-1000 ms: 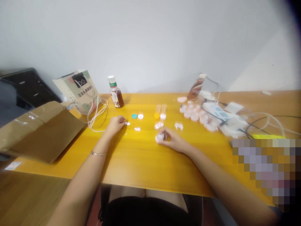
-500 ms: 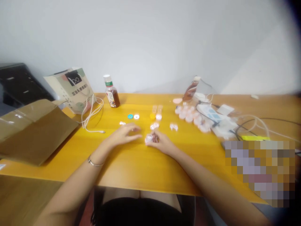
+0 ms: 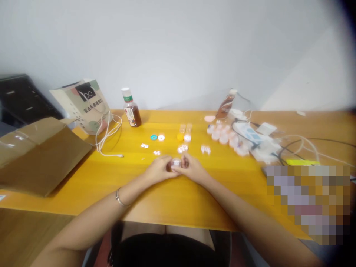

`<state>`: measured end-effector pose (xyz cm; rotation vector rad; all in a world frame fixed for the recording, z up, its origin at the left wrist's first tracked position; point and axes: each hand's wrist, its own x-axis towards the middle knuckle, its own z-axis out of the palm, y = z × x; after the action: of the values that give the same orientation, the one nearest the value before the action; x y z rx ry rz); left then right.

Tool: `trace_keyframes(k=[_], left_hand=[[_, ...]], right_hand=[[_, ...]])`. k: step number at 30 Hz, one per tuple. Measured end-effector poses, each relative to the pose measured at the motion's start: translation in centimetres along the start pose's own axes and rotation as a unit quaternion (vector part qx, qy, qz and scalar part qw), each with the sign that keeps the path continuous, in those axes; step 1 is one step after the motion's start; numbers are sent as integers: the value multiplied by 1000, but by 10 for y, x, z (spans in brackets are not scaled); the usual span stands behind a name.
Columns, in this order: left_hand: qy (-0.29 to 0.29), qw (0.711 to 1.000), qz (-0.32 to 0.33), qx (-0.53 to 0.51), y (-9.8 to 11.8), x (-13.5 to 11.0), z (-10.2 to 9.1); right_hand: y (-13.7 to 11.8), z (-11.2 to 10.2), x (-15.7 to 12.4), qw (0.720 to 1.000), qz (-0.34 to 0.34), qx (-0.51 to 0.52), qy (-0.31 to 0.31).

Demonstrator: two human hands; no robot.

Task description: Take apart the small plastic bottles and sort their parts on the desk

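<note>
A small clear round container (image 3: 176,162) is between both hands, above the near middle of the table. My right hand (image 3: 191,168) is closed on its right side, thumb along the near edge. My left hand (image 3: 161,168) curls round its left side; the fingertips are partly hidden. Just beyond lie small white pieces (image 3: 157,152) and a white piece with round cut-outs (image 3: 183,148). Farther off are a blue ring-like disc (image 3: 154,137), a white disc (image 3: 161,137), a yellow disc (image 3: 180,137) and another white disc (image 3: 187,138).
A cardboard box (image 3: 41,155), a paper bag (image 3: 90,105) and a white cable (image 3: 107,129) occupy the left. Two drink bottles stand at the back, one dark (image 3: 132,111), one tilted (image 3: 226,105). Several clear rounded containers (image 3: 224,137) and tangled cables (image 3: 280,152) lie at right.
My left hand has moved right and nearer to me, from open above the table to the container's left side. My right hand stays on the container in about the same place.
</note>
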<state>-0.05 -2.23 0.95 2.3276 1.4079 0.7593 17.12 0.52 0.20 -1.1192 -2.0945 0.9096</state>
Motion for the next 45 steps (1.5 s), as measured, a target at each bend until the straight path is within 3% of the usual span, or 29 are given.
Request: trace_keyframes(k=[6, 11, 15, 21, 26, 30, 35, 40, 45], left_hand=[[20, 999, 3, -32, 7, -2, 7], [-29, 994, 6, -109, 8, -4, 3], [-80, 982, 11, -168, 4, -3, -5], [-56, 972, -34, -225, -5, -1, -9], [-58, 949, -63, -304, -12, 0, -9], [-97, 954, -35, -281, -14, 0, -15], [-47, 982, 37, -178, -4, -2, -34], [-104, 968, 128, -190, 6, -1, -36], [-41, 988, 62, -138, 1, 1, -24]], right_hand=[[-2, 4, -2, 996, 3, -92, -4], [-7, -1, -5, 994, -33, -103, -28], [-9, -5, -7, 997, -53, -35, -50], [-7, -8, -5, 989, -28, 125, -78], [-4, -14, -1, 982, -26, 132, -129], [-3, -15, 0, 986, -15, 103, -131], [-4, -14, -2, 990, -8, 76, -116], [-4, -11, -2, 992, -36, 54, -111], [-2, -6, -2, 995, -49, 38, -79]])
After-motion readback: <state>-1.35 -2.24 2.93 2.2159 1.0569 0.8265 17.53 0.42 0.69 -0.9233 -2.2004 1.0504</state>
